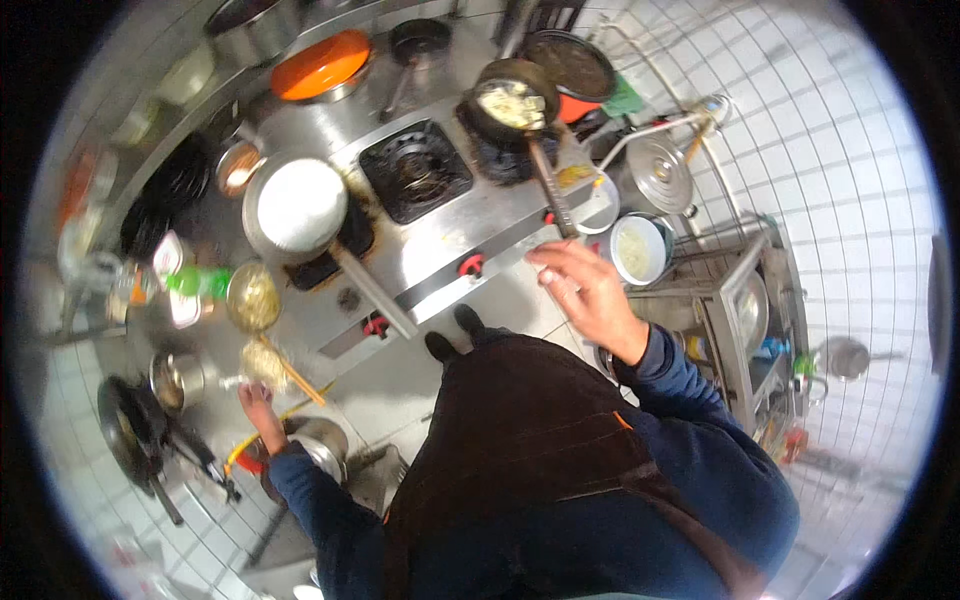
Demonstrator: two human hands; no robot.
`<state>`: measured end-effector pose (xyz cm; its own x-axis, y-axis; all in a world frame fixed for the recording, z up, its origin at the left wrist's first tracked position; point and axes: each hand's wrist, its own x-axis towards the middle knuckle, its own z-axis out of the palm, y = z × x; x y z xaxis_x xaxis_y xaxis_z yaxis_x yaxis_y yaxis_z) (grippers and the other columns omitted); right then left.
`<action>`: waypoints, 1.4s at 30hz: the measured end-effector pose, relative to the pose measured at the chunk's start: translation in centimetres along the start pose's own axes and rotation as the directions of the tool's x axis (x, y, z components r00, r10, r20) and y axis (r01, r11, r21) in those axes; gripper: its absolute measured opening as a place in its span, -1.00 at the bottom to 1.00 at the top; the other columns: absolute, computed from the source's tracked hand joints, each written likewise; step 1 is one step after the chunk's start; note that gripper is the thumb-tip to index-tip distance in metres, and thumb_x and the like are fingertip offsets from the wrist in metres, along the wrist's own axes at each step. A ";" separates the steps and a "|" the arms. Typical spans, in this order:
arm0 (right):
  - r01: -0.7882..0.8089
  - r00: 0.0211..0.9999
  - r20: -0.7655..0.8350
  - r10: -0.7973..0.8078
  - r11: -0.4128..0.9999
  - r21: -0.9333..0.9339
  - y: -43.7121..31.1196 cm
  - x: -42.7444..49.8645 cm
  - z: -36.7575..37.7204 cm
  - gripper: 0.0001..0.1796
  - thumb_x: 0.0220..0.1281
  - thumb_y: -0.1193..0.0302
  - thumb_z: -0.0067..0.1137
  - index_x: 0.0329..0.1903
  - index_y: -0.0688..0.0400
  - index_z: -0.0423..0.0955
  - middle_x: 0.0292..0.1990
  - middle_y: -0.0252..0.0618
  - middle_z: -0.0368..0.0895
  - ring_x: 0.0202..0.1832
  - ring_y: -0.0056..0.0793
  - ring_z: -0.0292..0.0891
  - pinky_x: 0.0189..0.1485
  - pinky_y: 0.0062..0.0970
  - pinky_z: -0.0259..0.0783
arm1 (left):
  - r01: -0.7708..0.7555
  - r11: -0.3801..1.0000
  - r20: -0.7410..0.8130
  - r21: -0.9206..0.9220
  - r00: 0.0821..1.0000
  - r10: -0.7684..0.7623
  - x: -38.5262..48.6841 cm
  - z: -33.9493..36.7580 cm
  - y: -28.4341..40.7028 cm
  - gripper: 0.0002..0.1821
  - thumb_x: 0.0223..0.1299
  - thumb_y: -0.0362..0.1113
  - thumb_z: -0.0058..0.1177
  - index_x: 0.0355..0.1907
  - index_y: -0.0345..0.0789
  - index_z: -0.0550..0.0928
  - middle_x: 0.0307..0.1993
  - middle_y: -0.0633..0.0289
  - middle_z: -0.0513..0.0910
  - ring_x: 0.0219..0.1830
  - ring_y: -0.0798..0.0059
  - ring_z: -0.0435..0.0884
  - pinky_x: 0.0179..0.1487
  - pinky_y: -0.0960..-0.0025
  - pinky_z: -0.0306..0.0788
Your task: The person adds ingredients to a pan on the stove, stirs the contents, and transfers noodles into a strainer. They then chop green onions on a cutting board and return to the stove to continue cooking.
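Observation:
My right hand (585,295) is raised just below the handle of a frying pan (512,105) that stands on the right burner with pale chopped food in it. The fingers are bent, and whether they touch the handle end or pinch anything cannot be told. My left hand (259,409) is at the counter's left part, beside a clear bag (264,364) of pale food; its grip is blurred. Above the bag is a bowl (254,298) of yellowish food, with wooden chopsticks (292,371) nearby. A long-handled saucepan (302,204) with white contents stands on the left burner.
Between the pans is a bare gas burner (416,171). Red knobs (472,265) line the stove's front. An orange dish (321,65) sits at the back. To the right are a white bucket (637,249), a lidded pot (660,176) and a metal rack (724,300). Black pans (127,435) are at left.

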<state>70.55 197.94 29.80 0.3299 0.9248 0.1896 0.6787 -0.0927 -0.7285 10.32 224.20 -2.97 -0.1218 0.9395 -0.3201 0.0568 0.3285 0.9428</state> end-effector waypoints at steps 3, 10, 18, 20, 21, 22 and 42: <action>-0.042 0.977 -0.214 0.027 0.997 -0.064 4.3 0.1 -3.7 -0.72 0.53 0.37 0.01 0.01 0.31 0.61 -0.08 -0.11 0.65 -0.26 -0.42 0.61 -0.17 -0.44 0.51 | 0.070 0.985 -0.204 0.158 0.978 -0.036 -2.2 -0.4 -1.7 -0.58 0.40 -0.23 0.11 0.22 -0.38 0.55 0.11 0.04 0.62 0.09 0.27 0.62 0.07 0.25 0.52; -0.432 0.769 -0.358 0.529 0.844 0.319 19.0 0.7 -8.7 -0.61 0.60 0.19 -0.02 0.04 0.26 0.59 -0.16 -0.26 0.67 -0.30 -0.56 0.56 -0.23 -0.53 0.48 | -0.325 0.652 -0.314 0.685 0.675 0.668 -18.1 8.3 10.8 -0.61 0.45 -0.39 -0.07 0.24 -0.52 0.48 0.21 -0.18 0.53 0.19 0.02 0.55 0.25 0.16 0.45; -0.307 0.911 -0.169 0.377 0.892 0.332 30.3 2.2 -7.8 -0.61 0.59 0.18 -0.01 0.04 0.27 0.58 -0.22 -0.30 0.68 -0.33 -0.60 0.55 -0.25 -0.54 0.46 | -0.413 0.872 -0.130 0.262 0.880 0.456 -30.8 31.4 14.3 -0.72 0.50 -0.45 -0.10 0.19 -0.38 0.50 0.07 0.18 0.46 -0.12 0.51 0.53 -0.05 0.46 0.48; -0.330 0.930 -0.069 0.362 0.900 0.283 32.0 2.3 -7.6 -0.66 0.59 0.25 -0.02 0.02 0.28 0.57 -0.35 -0.35 0.63 -0.36 -0.61 0.52 -0.25 -0.56 0.45 | -0.375 0.896 -0.134 0.236 0.901 0.412 -32.8 35.9 14.1 -0.74 0.53 -0.41 -0.09 0.16 -0.40 0.51 -0.04 0.19 0.52 -0.19 0.53 0.53 -0.05 0.45 0.48; -0.222 0.962 -0.110 0.250 0.951 0.216 32.6 2.2 -7.3 -0.68 0.59 0.28 -0.02 0.01 0.28 0.57 -0.36 -0.36 0.62 -0.37 -0.61 0.52 -0.25 -0.56 0.45 | -0.368 0.904 -0.086 0.217 0.915 0.393 -34.1 37.5 13.4 -0.75 0.54 -0.39 -0.08 0.15 -0.41 0.52 -0.09 0.20 0.55 -0.20 0.53 0.54 -0.06 0.44 0.48; -0.291 0.953 -0.015 0.302 0.929 0.227 33.2 2.2 -7.4 -0.72 0.56 0.32 -0.01 0.03 0.25 0.56 -0.25 -0.27 0.65 -0.30 -0.51 0.56 -0.17 -0.48 0.49 | -0.309 0.926 -0.064 0.217 0.942 0.329 -35.2 38.7 12.3 -0.75 0.55 -0.36 -0.07 0.13 -0.43 0.53 -0.13 0.20 0.56 -0.20 0.52 0.54 -0.06 0.43 0.48; -0.844 0.535 -0.117 0.837 0.522 -0.122 37.8 -28.4 -15.0 -0.67 0.23 0.17 0.20 -0.25 0.20 0.68 -0.31 0.07 0.71 -0.19 0.14 0.65 -0.12 0.05 0.54 | -0.303 0.769 0.826 0.564 0.209 -0.524 -35.5 59.7 -4.6 -0.59 0.53 -0.11 -0.02 0.09 -0.46 0.59 -0.02 0.08 0.66 -0.12 0.37 0.65 -0.01 0.29 0.55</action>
<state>96.65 162.68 6.78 0.8210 0.3737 -0.4317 0.1562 -0.8742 -0.4598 73.57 195.13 -1.56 0.7633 0.1036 -0.6377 0.6391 0.0228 0.7688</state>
